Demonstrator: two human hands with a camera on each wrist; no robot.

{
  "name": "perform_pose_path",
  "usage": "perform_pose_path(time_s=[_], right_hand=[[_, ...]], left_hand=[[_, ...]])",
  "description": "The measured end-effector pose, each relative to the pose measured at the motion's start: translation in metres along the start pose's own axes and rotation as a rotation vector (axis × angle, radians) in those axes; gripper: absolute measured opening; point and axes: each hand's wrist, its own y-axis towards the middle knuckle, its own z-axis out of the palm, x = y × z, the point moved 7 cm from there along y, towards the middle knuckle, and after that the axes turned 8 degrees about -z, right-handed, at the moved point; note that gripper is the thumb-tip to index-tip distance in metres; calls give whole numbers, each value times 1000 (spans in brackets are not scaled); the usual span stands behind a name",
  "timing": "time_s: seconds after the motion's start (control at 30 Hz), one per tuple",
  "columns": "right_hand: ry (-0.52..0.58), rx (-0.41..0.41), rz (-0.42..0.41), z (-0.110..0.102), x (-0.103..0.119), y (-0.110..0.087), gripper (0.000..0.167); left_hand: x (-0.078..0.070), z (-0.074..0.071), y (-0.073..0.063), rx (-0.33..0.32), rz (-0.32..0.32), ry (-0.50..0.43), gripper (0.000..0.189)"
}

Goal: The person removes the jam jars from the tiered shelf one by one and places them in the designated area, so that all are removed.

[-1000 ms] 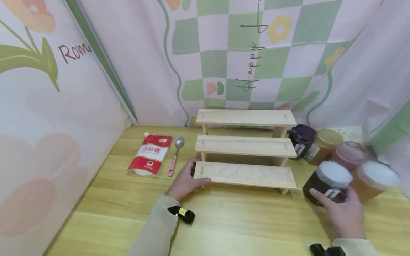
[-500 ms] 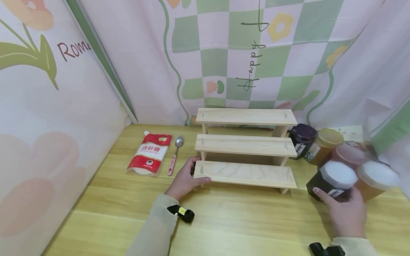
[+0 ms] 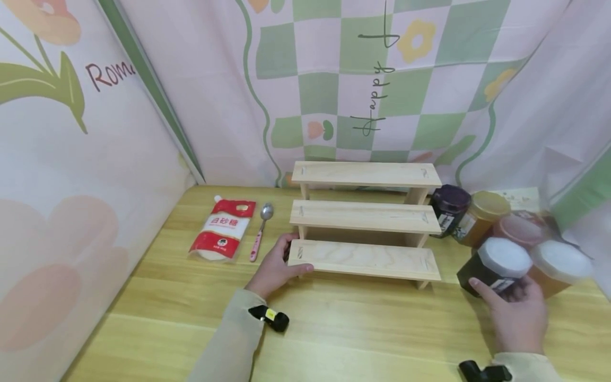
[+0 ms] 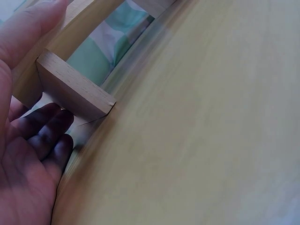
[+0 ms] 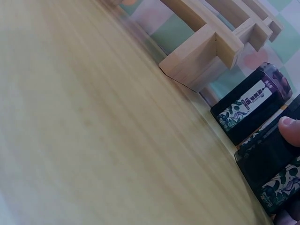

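Observation:
A three-step wooden shelf (image 3: 365, 258) stands at the middle of the table. My left hand (image 3: 277, 269) grips the left end of its lowest step, thumb over the front edge. In the left wrist view, curled fingers (image 4: 47, 129) lie beside the shelf's leg (image 4: 75, 89). On the right, my right hand (image 3: 521, 315) holds a dark jar with a white lid (image 3: 505, 257), thumb on the near side; the jar leans a little. The right wrist view shows this dark jar (image 5: 267, 164) low at the table surface, with only part of the hand visible.
Behind the held jar are a purple-lidded dark jar (image 3: 448, 209), a yellow-lidded jar (image 3: 482, 215), a pinkish-lidded jar (image 3: 520, 229) and a white-lidded amber jar (image 3: 560, 262). Left of the shelf lie a red-and-white sugar bag (image 3: 223, 229) and a spoon (image 3: 261, 233). Curtains (image 3: 229, 106) enclose the table.
The held jar has shifted slightly right and back, toward the other jars, and tilted, with my right hand following. My left hand and the shelf look the same.

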Motion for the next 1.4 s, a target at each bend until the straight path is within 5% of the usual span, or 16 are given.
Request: perform_pose_path(time_s=[0.8, 1.4], right_hand=[[-137, 96, -110, 2, 1, 3, 81], [-104, 99, -107, 5, 5, 0, 81]], left_hand=[[-2, 2, 0, 1, -5, 26, 87], [0, -1, -2, 10, -16, 12, 88]])
